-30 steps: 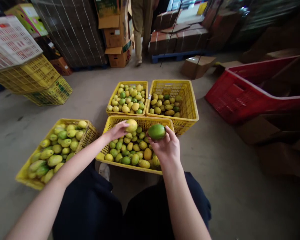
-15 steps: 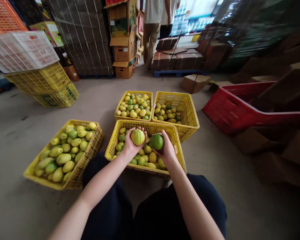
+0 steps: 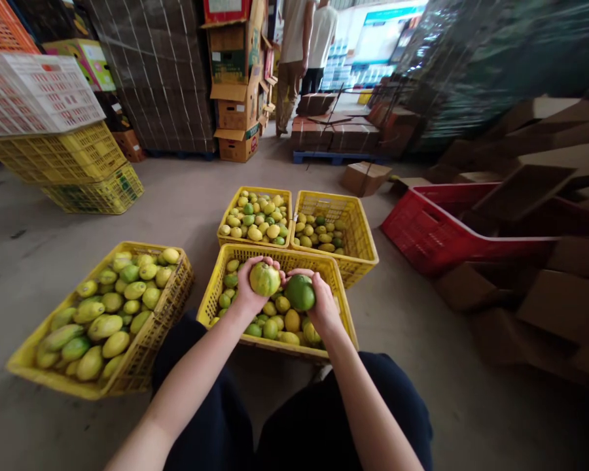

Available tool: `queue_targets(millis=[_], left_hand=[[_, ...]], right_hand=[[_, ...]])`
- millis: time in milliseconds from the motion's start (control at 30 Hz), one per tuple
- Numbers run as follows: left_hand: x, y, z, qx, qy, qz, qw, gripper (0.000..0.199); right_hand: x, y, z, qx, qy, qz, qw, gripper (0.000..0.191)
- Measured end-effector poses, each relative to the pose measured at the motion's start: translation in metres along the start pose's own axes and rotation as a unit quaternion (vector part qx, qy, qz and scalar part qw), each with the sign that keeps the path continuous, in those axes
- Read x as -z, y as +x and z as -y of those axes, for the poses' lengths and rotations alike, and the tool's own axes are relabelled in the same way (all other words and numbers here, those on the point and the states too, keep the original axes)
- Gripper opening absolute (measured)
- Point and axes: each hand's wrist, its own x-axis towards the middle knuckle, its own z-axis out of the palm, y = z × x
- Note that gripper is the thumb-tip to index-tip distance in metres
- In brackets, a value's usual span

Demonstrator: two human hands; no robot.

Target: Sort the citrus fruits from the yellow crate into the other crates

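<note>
My left hand (image 3: pixel 247 292) grips a yellow-green mango (image 3: pixel 264 279) and my right hand (image 3: pixel 322 306) grips a darker green mango (image 3: pixel 300 292). Both fruits are held side by side, almost touching, above the nearest yellow crate (image 3: pixel 273 256), which holds several green and yellow mangoes. My knees in dark trousers sit just below the crate.
A yellow crate of bigger mangoes (image 3: pixel 167 307) lies to my left. Two more yellow crates (image 3: pixel 255 193) (image 3: pixel 360 229) with fruit stand behind the near one. A red crate (image 3: pixel 422 232) and cardboard boxes are on the right, stacked crates (image 3: pixel 63 154) far left. Two people (image 3: pixel 304 39) stand at the back.
My left hand lifted a yellow-green mango out of the near crate and brought it beside the green one in my right hand. The view tilted up.
</note>
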Motion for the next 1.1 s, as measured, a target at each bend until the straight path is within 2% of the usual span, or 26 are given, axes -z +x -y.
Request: queue_targets(millis=[100,167,367,500,567,667,733,800,900,1100], left_hand=[[0.002,0.000,-0.001,-0.016,0.026,0.039,0.999,0.021],[0.002,0.000,-0.001,-0.024,0.033,0.058,0.997,0.022],[0.005,0.001,-0.002,-0.043,0.045,0.080,0.995,0.024],[0.004,0.003,-0.003,-0.031,0.030,0.079,0.996,0.023],[0.003,0.003,-0.004,-0.007,-0.003,0.047,0.999,0.022],[0.005,0.005,-0.005,0.029,-0.091,-0.051,0.994,0.019],[0.009,0.008,-0.004,0.033,-0.133,-0.109,0.985,0.023],[0.014,0.011,-0.001,0.039,-0.123,-0.146,0.981,0.026],[0.020,0.016,0.003,0.056,-0.074,-0.176,0.980,0.023],[0.016,0.017,0.003,0.075,-0.059,-0.193,0.977,0.021]], right_hand=[[0.002,0.000,0.001,0.071,-0.091,0.071,0.991,0.035],[0.003,0.000,0.002,0.094,-0.113,0.085,0.985,0.032],[0.002,-0.003,0.005,0.112,-0.124,0.083,0.982,0.034],[-0.001,-0.004,0.004,0.102,-0.112,0.073,0.986,0.037],[-0.005,-0.004,0.004,0.077,-0.090,0.051,0.992,0.040],[-0.012,-0.001,0.004,-0.006,-0.016,0.000,1.000,0.043],[-0.014,0.002,0.003,-0.065,0.042,-0.027,0.997,0.040],[-0.013,0.007,0.003,-0.122,0.093,-0.041,0.987,0.032],[-0.011,0.012,0.000,-0.187,0.149,-0.049,0.970,0.021],[-0.013,0.017,-0.006,-0.215,0.174,-0.069,0.959,0.024]])
